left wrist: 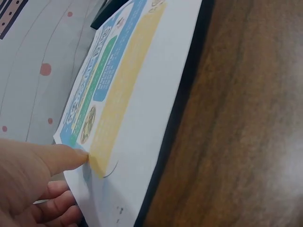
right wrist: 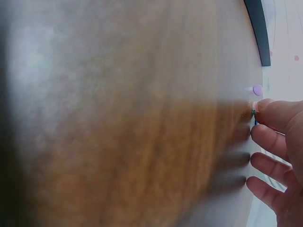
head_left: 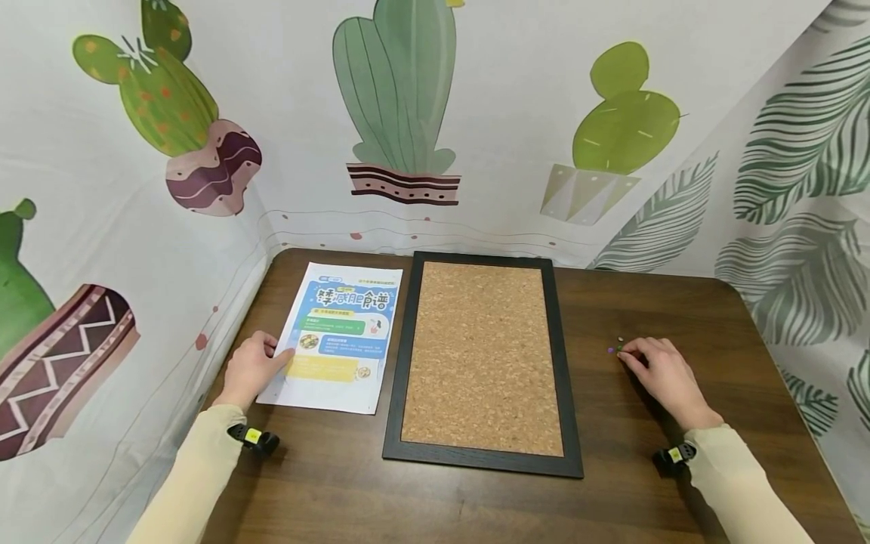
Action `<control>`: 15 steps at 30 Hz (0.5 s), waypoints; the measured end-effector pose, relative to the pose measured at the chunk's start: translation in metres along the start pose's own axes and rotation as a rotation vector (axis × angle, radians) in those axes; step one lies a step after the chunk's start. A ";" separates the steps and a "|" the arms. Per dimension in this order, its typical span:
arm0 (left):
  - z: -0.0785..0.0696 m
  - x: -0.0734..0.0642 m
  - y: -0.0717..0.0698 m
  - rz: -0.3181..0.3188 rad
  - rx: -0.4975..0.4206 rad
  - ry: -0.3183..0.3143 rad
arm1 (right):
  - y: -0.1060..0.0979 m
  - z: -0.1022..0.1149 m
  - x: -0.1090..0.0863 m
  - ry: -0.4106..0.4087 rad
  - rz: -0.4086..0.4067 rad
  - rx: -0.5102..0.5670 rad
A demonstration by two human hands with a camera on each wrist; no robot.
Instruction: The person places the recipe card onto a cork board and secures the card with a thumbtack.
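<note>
My left hand grips the left edge of a printed paper sheet, with the thumb on top and the other fingers curled under the edge. Blue, green and yellow print blocks cover the sheet, which lies left of a black-framed cork board. To the right of the board, my right hand has thumb and index fingertips right at a small green push pin. I cannot tell whether they pinch it. A purple push pin stands just beside the fingertips.
The dark brown wooden table has rounded far corners. A white cloth backdrop printed with cacti and leaves hangs behind it and along its sides. The board's raised frame lies between both hands.
</note>
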State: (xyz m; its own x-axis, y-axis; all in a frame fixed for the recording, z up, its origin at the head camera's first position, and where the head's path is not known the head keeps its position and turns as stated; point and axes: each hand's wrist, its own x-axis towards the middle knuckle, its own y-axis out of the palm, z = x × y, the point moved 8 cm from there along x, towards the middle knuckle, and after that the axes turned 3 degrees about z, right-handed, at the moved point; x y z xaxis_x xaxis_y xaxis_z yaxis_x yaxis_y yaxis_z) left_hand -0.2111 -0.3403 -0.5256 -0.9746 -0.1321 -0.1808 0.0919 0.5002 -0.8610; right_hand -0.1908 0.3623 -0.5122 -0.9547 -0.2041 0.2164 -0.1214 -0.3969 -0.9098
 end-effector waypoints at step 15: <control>0.003 0.003 -0.004 0.043 -0.058 0.009 | 0.000 0.001 0.002 0.000 -0.002 0.013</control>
State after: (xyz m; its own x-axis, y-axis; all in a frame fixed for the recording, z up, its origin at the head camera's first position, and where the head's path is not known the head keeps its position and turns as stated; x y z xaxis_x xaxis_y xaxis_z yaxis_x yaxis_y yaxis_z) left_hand -0.2142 -0.3453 -0.5248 -0.9719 -0.1015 -0.2126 0.1223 0.5541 -0.8234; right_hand -0.1923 0.3610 -0.5114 -0.9546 -0.2034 0.2177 -0.1194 -0.4084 -0.9050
